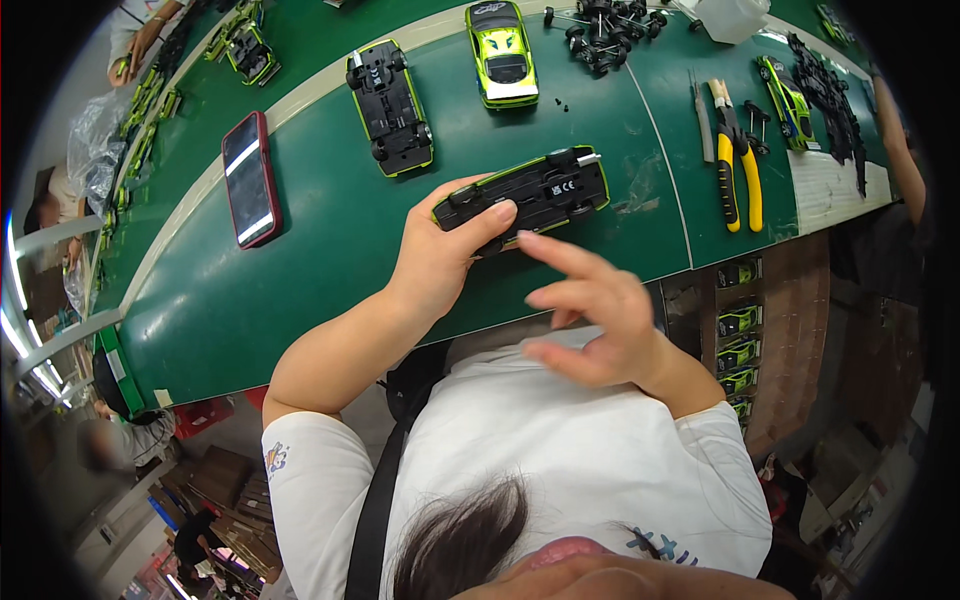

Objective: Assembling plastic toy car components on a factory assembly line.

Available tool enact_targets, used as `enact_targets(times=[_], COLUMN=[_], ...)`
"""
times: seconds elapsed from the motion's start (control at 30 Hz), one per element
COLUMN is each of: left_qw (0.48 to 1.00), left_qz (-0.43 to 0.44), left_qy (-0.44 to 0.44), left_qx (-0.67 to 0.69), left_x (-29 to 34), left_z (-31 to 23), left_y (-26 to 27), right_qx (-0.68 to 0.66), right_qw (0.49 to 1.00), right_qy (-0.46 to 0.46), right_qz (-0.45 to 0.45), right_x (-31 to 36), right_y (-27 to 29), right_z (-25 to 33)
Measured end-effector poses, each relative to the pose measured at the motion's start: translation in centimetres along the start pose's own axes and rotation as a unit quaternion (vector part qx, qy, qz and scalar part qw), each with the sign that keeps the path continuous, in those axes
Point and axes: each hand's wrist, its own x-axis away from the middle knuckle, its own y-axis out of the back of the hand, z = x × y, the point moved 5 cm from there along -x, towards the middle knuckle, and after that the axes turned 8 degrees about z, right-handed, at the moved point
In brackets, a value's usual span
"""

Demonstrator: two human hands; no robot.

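My left hand (pixel 450 235) is closed round a toy car (pixel 535 192), which is turned with its black underside up and its green body edge showing. The thumb presses on the underside. Just below the car, my right hand (pixel 595 310) has its fingers apart, with the index fingertip close to the car's near edge; whether it touches I cannot tell. Beyond them lie another upturned toy car (pixel 390 110) and a green toy car standing on its wheels (pixel 502 60). A few tiny dark pieces (pixel 562 103) lie between the cars and my hands.
A heap of black wheel axles (pixel 605 30) sits at the far side. To the right are yellow-handled pliers (pixel 738 165), a slim tool (pixel 702 120), another green car (pixel 787 105) and black parts (pixel 830 95). A red-cased phone (pixel 251 180) lies left. Boxed cars (pixel 738 320) stand below the table edge.
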Motion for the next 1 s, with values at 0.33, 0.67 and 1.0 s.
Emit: enact_targets(times=[0.33, 0.67, 1.0], left_qw=[0.990, 0.976, 0.999], left_qz=[0.112, 0.149, 0.048], left_qy=[0.074, 0.151, -0.013], left_qx=[-0.037, 0.048, 0.010], left_x=[0.3, 0.5, 0.3], left_z=[0.8, 0.2, 0.1], left_y=[-0.3, -0.2, 0.1], right_qx=[0.206, 0.265, 0.254], right_qw=[0.976, 0.960, 0.960], right_qy=[-0.037, -0.025, -0.084], right_qz=[0.052, -0.091, -0.083], right_x=[-1.4, -1.4, -2.3], right_y=[3.0, 1.8, -0.5], right_z=[-0.2, -0.8, 0.3])
